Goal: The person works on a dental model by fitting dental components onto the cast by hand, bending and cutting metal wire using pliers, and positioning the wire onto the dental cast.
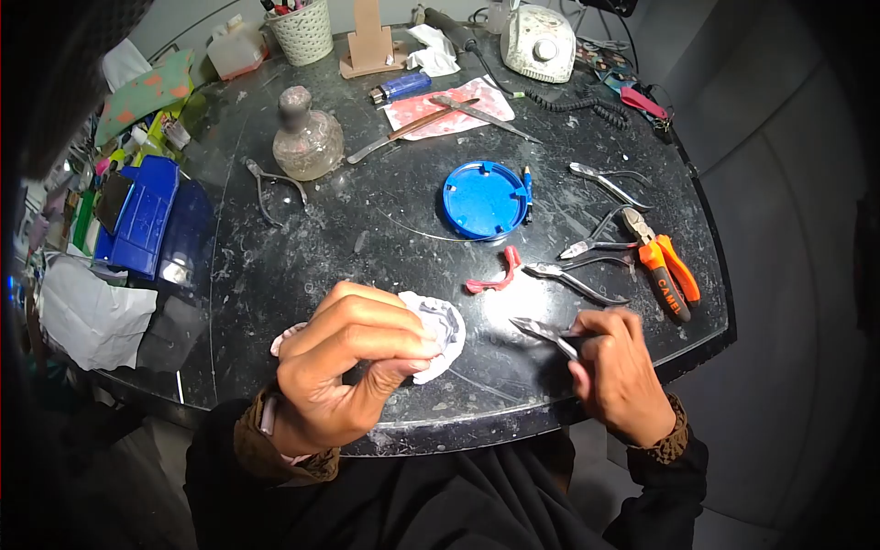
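- Plaster dental cast point(447, 321), white, centre of the frame, partly behind your left hand point(321, 385). Judged rigid, fairly light, brittle at thin edges; dry, chalky grip likely. Best held by the thick base, clear of the tooth edges.
- Left fingers: thumb and forefinger tips drawn together at the cast's edge; whether they grip it or something finer, you cannot tell from here.
- Slim steel pliers point(547, 332), right of centre, tips pointing left. Judged stiff, slick metal, light; best held well back on the handles.
- Right hand point(619, 376): fingers curled closed around those handles.
- Blue round tray point(486, 197), upper centre, shallow, with rim tabs.
- Glass bottle point(308, 151), upper left, stoppered; contents unclear.
- White woven basket point(301, 37), top left; upright implements inside.
- Plastic bottle point(236, 50), top left; reddish contents low down.
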Motion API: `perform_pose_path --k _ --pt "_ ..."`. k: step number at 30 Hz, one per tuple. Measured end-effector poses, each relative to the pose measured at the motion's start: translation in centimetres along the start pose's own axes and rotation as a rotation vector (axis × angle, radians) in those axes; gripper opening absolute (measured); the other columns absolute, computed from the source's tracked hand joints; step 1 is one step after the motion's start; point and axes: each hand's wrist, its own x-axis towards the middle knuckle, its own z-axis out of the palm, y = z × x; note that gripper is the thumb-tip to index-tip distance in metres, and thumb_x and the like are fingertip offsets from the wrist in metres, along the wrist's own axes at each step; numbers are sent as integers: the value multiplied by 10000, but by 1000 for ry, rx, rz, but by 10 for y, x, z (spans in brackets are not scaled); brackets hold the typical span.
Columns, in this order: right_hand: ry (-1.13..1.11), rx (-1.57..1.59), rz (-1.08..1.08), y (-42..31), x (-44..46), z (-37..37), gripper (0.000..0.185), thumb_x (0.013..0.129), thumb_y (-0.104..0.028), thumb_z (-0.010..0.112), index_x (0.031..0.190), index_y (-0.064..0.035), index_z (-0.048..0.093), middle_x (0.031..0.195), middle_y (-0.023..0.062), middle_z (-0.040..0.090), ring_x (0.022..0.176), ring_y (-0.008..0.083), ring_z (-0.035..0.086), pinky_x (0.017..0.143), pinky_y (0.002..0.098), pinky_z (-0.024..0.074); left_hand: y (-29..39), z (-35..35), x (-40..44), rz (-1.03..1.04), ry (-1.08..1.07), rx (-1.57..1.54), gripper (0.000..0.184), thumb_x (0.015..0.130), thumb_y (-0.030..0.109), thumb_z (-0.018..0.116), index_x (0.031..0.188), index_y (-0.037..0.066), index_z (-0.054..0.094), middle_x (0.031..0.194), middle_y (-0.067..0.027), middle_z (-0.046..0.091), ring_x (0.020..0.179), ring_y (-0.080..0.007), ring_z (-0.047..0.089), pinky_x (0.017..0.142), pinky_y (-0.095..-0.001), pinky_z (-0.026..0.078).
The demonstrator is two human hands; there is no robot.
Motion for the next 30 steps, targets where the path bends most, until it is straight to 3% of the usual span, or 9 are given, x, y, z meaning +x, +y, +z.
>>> perform_pose_path --k 1,2,3,6,9,18,21,27,30 --pt "17 161 36 -4 -1 0 266 743 -26 695 847 -24 450 1040 148 546 905 282 572 840 390 456 1 0 0 8 -7 -3 89 820 103 701 856 31 665 830 -77 668 774 -223 628 697 -310 502" --pt "91 378 -51 -8 0 1 279 780 -26 696 847 -12 426 988 174 540 819 290 583 675 328 472 2 -1 0 15 -16 -7 89 818 101 704 856 30 665 828 -75 668 774 -221 628 695 -309 502" --pt "126 609 -80 -15 3 3 253 842 -84 680 825 16 449 938 181 547 739 259 566 617 317 456 3 -1 0 22 -25 -12 90 815 99 706 855 30 665 826 -73 668 773 -219 628 693 -308 502" --pt "9 922 -38 -31 7 10 228 872 -105 662 791 55 522 876 168 560 700 228 528 611 316 437 6 -1 -1 33 -50 -33 92 806 93 713 852 25 671 819 -69 668 773 -212 628 685 -305 502" --pt "-164 1058 66 -39 14 14 165 938 -94 558 918 68 582 872 147 582 694 224 566 615 308 457 7 -1 -1 66 -91 5 152 847 171 690 819 31 637 794 -87 663 763 -222 620 689 -310 517" --pt "-227 1069 48 -42 17 17 221 964 -120 514 1029 69 608 896 144 616 727 226 628 634 303 494 8 -1 0 41 -159 7 139 843 159 690 801 30 660 803 -80 694 760 -217 635 687 -304 508" --pt "-190 1080 48 -44 18 18 213 964 -123 515 990 67 606 852 136 604 704 237 618 616 314 487 10 -3 2 16 -188 -31 97 767 35 723 854 5 692 827 -80 683 779 -209 636 695 -307 502" --pt "-213 1031 83 -42 19 15 201 952 -111 536 839 55 546 740 139 528 608 276 545 548 353 422 9 -3 3 5 -203 -23 93 767 35 725 843 0 685 830 -82 686 782 -213 639 698 -310 499" --pt "-173 1005 70 -42 17 18 217 945 -114 551 802 47 516 690 143 490 564 284 506 518 362 390 5 1 1 5 -174 -27 121 796 124 724 782 22 661 781 -83 695 744 -217 638 667 -302 501"
